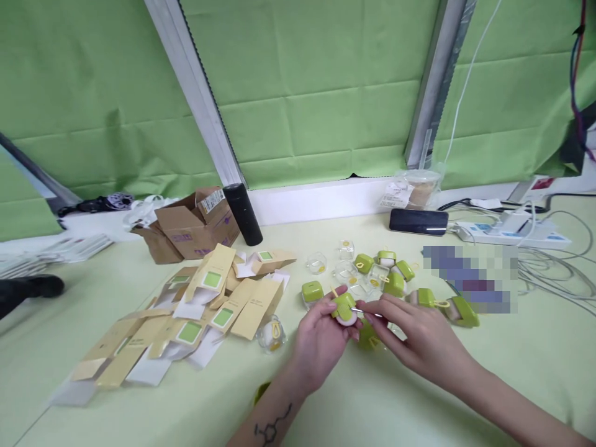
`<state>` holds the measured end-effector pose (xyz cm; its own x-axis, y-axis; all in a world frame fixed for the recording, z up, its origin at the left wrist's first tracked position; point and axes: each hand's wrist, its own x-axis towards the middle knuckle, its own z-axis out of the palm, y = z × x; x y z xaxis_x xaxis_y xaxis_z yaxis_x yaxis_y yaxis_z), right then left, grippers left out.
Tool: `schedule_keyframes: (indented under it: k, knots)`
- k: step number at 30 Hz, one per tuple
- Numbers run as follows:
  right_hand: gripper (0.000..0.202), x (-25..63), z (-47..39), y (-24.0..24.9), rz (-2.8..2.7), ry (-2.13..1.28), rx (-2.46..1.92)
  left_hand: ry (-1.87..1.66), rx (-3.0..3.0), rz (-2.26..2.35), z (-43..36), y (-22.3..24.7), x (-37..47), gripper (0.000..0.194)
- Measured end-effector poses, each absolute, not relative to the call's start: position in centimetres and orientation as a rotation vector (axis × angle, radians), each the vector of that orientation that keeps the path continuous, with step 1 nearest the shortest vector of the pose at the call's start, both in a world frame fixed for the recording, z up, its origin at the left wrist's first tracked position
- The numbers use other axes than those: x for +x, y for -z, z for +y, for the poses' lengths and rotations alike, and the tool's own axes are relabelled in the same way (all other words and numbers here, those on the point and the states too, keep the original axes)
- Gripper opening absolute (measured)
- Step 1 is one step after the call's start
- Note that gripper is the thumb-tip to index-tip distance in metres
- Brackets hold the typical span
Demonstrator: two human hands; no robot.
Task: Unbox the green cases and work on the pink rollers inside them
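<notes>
My left hand (321, 338) is closed around a small green-and-white case (344, 305) with a yellow strap, held above the table. My right hand (414, 326) pinches a thin metal tool (359, 310) whose tip touches the case's green part. The tool's exact kind is hidden by my fingers. Close behind stand similar green-and-white cases (313, 290), several of them with yellow loops. Clear plastic pieces (345, 270) lie among them. Left of my left wrist sits a clear container (270, 335) with a yellow loop. Another green piece (370, 335) is partly covered by my right hand.
Opened paper boxes (190, 332) are heaped at the left. Behind them stand a cardboard box (200, 226) and a black bottle (243, 214). A phone (418, 221) and a power strip (512, 233) with tangled cables are at the back right.
</notes>
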<state>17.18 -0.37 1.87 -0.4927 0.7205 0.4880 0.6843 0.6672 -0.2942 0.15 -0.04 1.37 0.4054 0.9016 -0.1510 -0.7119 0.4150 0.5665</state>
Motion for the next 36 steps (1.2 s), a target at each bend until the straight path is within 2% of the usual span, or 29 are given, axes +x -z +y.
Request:
schedule_keyframes:
  k: [4,11,13,17,19,31,36]
  knots:
    - [0.020,17.7,-0.1,-2.1,-2.304,-0.129,-1.084,-1.034,0.523,0.544,-0.1,-1.0,0.2,0.026]
    - [0.016,17.6,-0.3,-1.8,-2.323,-0.223,-1.102,-0.984,0.684,0.658,-0.4,-0.4,0.8,0.036]
    - [0.020,17.7,-0.3,-1.4,-2.334,-0.104,-1.082,-0.985,0.752,0.703,-0.5,-0.2,0.8,0.036]
    - [0.051,17.8,0.0,-0.8,-2.443,0.431,-0.976,-0.934,0.872,0.742,-0.6,-0.1,0.7,0.042]
    - [0.060,17.8,0.1,-0.7,-2.457,0.571,-0.929,-0.889,0.887,0.734,-0.6,-0.2,0.7,0.043]
    - [0.045,16.8,-0.6,-1.1,-2.235,0.467,-0.851,-0.959,0.855,0.614,-1.4,-1.1,1.1,0.044]
    - [0.047,16.9,-0.5,-1.1,-2.245,0.394,-0.844,-0.981,0.864,0.580,-1.2,-1.0,1.2,0.040]
